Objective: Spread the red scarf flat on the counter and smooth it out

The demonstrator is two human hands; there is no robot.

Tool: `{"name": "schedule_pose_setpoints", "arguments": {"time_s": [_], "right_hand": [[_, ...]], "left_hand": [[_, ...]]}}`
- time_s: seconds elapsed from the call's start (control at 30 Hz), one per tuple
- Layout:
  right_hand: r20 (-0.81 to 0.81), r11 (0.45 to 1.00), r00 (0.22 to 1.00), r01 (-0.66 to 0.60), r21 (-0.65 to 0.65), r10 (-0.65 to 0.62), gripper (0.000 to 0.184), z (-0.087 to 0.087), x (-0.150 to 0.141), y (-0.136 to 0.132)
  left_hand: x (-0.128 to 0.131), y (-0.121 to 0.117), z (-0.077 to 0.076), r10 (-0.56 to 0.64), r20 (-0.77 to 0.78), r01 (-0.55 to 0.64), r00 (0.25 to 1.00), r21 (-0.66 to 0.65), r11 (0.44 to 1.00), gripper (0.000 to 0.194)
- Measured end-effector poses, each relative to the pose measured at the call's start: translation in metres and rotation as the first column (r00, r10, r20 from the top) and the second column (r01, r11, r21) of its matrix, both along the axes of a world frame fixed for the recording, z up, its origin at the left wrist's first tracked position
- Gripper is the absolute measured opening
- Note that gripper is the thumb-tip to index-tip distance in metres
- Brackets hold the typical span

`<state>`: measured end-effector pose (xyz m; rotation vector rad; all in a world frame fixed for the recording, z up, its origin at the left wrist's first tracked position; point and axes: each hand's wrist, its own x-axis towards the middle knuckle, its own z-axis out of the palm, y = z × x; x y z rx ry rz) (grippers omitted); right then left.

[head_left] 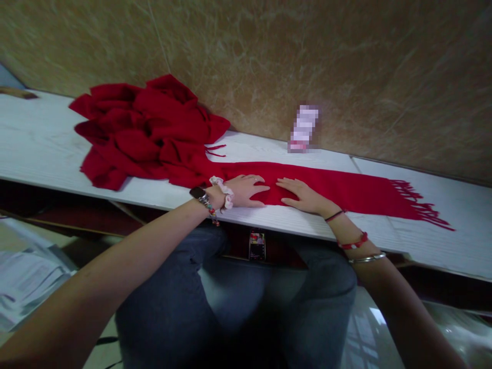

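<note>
A long red scarf (353, 188) lies stretched along a white wooden table (46, 148), its fringed end (423, 202) pointing right. At the left the rest of the red fabric (146, 128) is bunched in a heap. My left hand (246, 190) lies flat on the scarf with fingers stretched out, palm down. My right hand (303, 196) rests flat on the scarf just beside it, fingers also spread. Neither hand grips the cloth. My left wrist wears a watch, beads and a scrunchie; my right wrist wears red cords and a metal bangle.
A tan marbled wall (307, 61) rises right behind the table. A small blurred pink-white object (303, 128) stands at the wall behind the scarf. Below the table edge are my jeans-clad knees (184, 297) and a small card-like item (257, 246). Papers (26, 277) lie at lower left.
</note>
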<state>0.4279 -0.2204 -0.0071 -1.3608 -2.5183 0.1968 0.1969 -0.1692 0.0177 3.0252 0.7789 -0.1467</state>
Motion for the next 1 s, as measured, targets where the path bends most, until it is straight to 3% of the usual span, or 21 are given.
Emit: {"name": "schedule_pose_setpoints", "arguments": {"time_s": [0.13,0.33,0.53,0.83,1.0], "right_hand": [[-0.058,0.999,0.998,-0.018,0.030,0.020,0.050,0.002,0.000,-0.002],[-0.121,0.996,0.992,-0.025,0.087,0.035,0.042,0.005,-0.003,-0.006],[-0.142,0.994,0.989,-0.035,0.106,0.050,0.039,0.007,-0.003,-0.007],[-0.104,0.982,0.983,-0.134,0.136,0.149,0.047,0.009,-0.008,-0.009],[-0.030,0.956,0.983,-0.169,0.240,0.182,0.029,0.002,-0.013,-0.009]], "left_hand": [[0.006,-0.008,0.014,-0.149,-0.057,0.153,0.987,0.080,0.985,0.040],[0.013,-0.021,0.029,-0.117,-0.099,0.124,0.988,0.069,0.990,0.043],[0.014,-0.016,0.023,-0.068,-0.044,0.073,0.997,0.129,0.989,0.024],[0.014,-0.012,0.015,-0.074,-0.030,0.079,0.997,0.240,0.968,0.021],[0.013,-0.011,0.012,-0.073,-0.025,0.077,0.997,0.244,0.967,0.021]]}}
